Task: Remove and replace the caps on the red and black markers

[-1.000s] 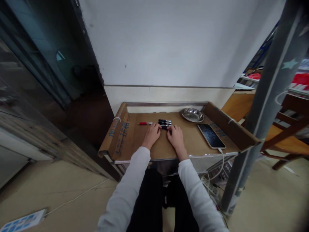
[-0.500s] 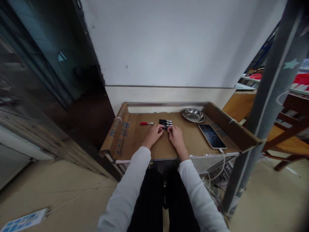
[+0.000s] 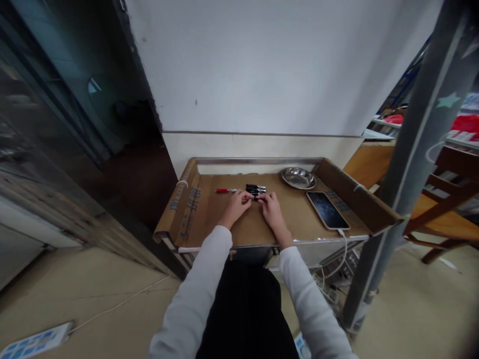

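Several short black pen-like sticks (image 3: 256,188) with silvery right ends lie side by side on the cardboard-lined tabletop (image 3: 213,219). Just below them, on the near side, my left hand (image 3: 237,205) has its fingers pinched at the left end of one black piece. Pinched at that piece's other end is my right hand (image 3: 271,207), so only a small dark middle shows between the fingertips. A similar red stick (image 3: 222,190) with a silvery end lies by itself to the left, its right end close to my left hand.
A shallow metal bowl (image 3: 298,178) stands at the back right. In front of it lies a phone (image 3: 328,210) with a white cable (image 3: 345,254) hanging over the front edge. Cardboard walls (image 3: 361,202) rise at both sides, and a grey post (image 3: 392,174) stands at the right.
My fingertips have drawn slightly closer together around the black piece. My legs have shifted below the table, and the view has moved slightly. The other sticks, bowl and phone lie as before.
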The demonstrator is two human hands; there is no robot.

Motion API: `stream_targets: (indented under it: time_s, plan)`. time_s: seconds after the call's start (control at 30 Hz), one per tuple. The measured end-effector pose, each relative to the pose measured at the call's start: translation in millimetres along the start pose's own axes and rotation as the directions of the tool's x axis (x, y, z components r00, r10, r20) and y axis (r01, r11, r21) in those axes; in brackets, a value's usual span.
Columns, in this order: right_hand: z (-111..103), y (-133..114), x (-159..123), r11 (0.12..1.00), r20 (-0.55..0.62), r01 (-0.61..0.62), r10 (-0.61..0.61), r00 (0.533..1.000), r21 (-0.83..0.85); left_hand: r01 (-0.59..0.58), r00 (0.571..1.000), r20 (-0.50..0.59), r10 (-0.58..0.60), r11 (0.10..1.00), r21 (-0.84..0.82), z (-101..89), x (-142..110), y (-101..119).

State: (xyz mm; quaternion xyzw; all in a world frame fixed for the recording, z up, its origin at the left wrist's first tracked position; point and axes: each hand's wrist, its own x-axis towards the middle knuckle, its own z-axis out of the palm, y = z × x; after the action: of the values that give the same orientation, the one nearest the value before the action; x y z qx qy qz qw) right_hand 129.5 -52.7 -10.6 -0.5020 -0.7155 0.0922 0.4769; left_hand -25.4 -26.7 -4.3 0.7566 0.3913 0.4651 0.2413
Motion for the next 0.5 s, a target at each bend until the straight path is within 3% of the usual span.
stream_targets:
  time_s: [0.33,0.5]
  plan:
    - [-1.8,-6.9,0.4,0.999,0.039,0.033,-0.034,0.999,0.031,-0.02,1.0,0.018,0.022,0.992,-0.128,3.5,0.0,-0.5]
    - [-2.3,-6.2,0.4,1.0,-0.001,0.003,-0.003,1.0,-0.011,-0.051,0.998,0.036,0.054,0.997,-0.06,4.6,0.0,3.5]
